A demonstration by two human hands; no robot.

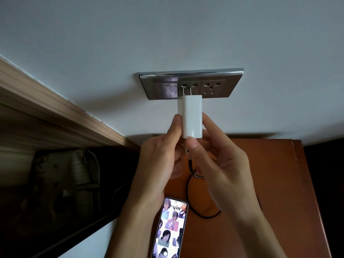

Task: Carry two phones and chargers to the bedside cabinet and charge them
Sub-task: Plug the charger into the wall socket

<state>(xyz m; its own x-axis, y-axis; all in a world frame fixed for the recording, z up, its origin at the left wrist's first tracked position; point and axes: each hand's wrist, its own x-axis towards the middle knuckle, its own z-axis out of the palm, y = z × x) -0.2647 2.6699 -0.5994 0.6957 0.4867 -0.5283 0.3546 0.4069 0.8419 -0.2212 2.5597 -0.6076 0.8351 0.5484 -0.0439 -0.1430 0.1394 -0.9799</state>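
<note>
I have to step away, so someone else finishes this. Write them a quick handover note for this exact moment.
Left hand and right hand: both pinch the white charger.
Charger: prongs at the left socket of the wall plate, not pushed fully in; the right socket is free.
Its dark cable hangs down onto the bedside cabinet.
One phone lies on the cabinet; whether it is cabled cannot be told.
Left: seat this charger. Second phone and charger are out of view.
</note>
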